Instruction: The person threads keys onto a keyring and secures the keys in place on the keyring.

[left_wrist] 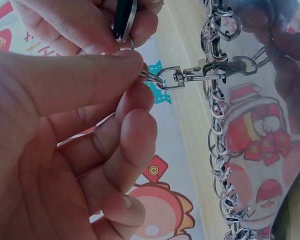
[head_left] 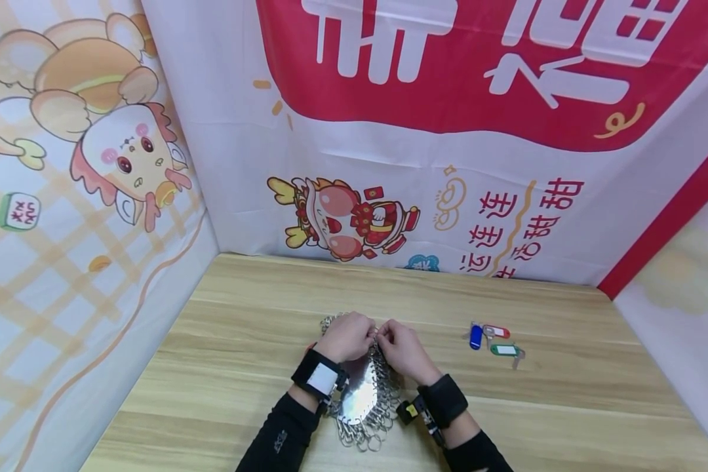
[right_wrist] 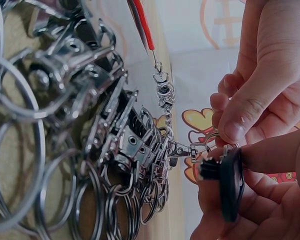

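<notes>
A: Head view first: what pose?
B: The left hand reaches in from seven o'clock, the right hand from five; their fingertips come close together over one mirror-like plate at the near side of the desk.
A: Counts?
B: Three key tags, at three o'clock from the hands: one blue, one red, one green. The plate is silvery and glossy, fringed with clasps and rings too crowded to count.
A: Left wrist?
B: The left grip pinches a split ring between thumb and forefinger, other fingers bent. At three o'clock from it, one swivel clasp joins the ring to the plate's linked edge.
A: Right wrist?
B: At four o'clock, the right grip pinches one dark piece; I cannot tell what it is. One red-edged strip shows at twelve.
</notes>
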{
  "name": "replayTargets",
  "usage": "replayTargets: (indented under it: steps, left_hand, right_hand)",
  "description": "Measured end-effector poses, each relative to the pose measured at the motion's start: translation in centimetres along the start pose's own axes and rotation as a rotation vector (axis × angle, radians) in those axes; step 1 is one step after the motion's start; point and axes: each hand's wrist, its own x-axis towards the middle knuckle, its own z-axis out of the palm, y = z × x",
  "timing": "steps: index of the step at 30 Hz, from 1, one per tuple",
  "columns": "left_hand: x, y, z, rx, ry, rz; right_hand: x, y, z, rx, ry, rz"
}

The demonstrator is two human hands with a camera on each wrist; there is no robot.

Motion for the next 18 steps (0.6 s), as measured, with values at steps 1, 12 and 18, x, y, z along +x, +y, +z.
replayTargets:
  steps: [1, 12, 18]
  left_hand:
    - [-0.02, 0.02, 0.0, -0.002, 0.001, 0.001]
    - [0.04, -0.16, 0.01, 0.004, 0.002, -0.006]
    - [0.07, -0.3, 0.22, -0.009, -0.003, -0.017]
  right_hand:
    - [-0.01, -0.01, -0.01, 0.006, -0.006, 0.005]
    - [-0.08, -0.19, -0.09, 0.021, -0.023, 0.013]
    - [-0.13, -0.2, -0.03, 0.014, -0.024, 0.021]
